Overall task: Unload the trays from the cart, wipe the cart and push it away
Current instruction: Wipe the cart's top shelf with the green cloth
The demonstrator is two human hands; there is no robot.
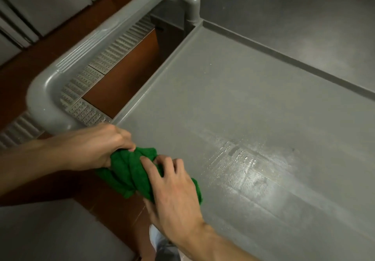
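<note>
Both hands are closed on the green cloth (140,171) at the lower left corner of the cart (233,98), the left hand (91,147) at its upper end and the right hand (174,189) nearer the bare top stretching to the upper right.

commercial kitchen, floor drain grate (95,74), steel fridges (40,3)

I see a green cloth (129,171), a grey cart (243,98), reddish-brown floor tiles (119,78) and a dotted metal drain grate (97,68).
</note>
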